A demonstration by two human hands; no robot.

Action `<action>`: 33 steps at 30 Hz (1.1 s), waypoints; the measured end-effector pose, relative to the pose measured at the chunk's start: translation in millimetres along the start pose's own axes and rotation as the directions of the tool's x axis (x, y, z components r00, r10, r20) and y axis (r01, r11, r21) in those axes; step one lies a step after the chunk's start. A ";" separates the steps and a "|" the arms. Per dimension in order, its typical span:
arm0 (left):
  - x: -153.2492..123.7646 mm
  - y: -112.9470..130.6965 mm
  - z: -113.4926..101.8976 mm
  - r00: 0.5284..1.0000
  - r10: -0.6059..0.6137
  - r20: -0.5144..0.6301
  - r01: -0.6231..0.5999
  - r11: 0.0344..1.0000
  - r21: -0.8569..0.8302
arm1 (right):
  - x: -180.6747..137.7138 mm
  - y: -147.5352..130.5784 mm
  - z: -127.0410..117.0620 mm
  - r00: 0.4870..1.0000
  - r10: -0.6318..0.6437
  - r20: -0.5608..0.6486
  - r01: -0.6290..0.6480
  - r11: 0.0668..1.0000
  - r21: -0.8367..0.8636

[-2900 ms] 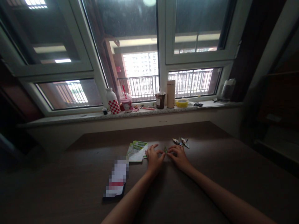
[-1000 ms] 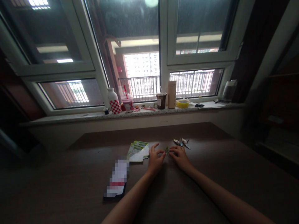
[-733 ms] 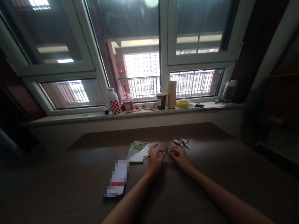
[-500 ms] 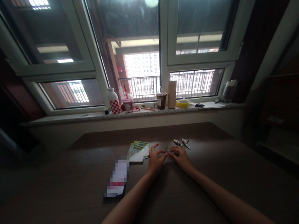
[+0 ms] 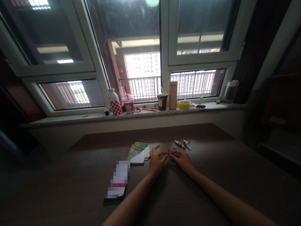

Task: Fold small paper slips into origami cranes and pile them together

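Between my fingertips is a small piece of folded green paper [image 5: 167, 152], held just above the brown table [image 5: 207, 194]. My left hand [image 5: 157, 160] pinches it from the left with thumb and forefinger, the other fingers raised. On the other side my right hand [image 5: 181, 158] grips it, fingers bent together. Beyond the right hand lie folded paper pieces [image 5: 183, 144] with pointed, printed flaps. Left of my left hand rests a stack of green and white printed papers [image 5: 139, 153]. The fine folds of the held piece are too small to make out.
A phone [image 5: 118, 180] lies left of my left forearm. On the windowsill [image 5: 91, 118] stand a checkered bottle [image 5: 115, 103], a pink drink cup [image 5: 128, 104], a brown drink cup [image 5: 162, 102], a tan flask [image 5: 173, 95], a yellow tape roll [image 5: 184, 104] and scissors [image 5: 200, 106].
The folded paper has turned slightly and shifted a little to the left between my fingertips. My right fingers have moved slightly left with it; the other things stay put.
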State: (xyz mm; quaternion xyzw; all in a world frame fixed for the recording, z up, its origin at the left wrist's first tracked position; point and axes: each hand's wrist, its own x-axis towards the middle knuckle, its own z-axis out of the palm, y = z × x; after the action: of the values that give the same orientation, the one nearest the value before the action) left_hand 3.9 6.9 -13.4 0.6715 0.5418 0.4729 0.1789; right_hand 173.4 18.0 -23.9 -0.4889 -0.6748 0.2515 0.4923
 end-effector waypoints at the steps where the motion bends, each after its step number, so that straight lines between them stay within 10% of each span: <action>1: 0.0 0.5 -0.3 1.000 -0.003 0.008 0.003 1.000 -0.002 | -0.1 1.2 0.5 1.000 0.014 -0.012 -0.014 1.000 -0.006; 33: -0.9 3.1 0.4 1.000 -0.029 0.004 0.029 1.000 0.007 | -2.9 0.9 3.6 0.999 0.000 -0.042 0.004 0.995 0.103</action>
State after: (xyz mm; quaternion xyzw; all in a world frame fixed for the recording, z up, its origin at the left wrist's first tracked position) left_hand 5.9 5.1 -11.6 0.6650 0.5526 0.4671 0.1846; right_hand 170.5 16.3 -27.2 -0.4675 -0.6510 0.2752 0.5310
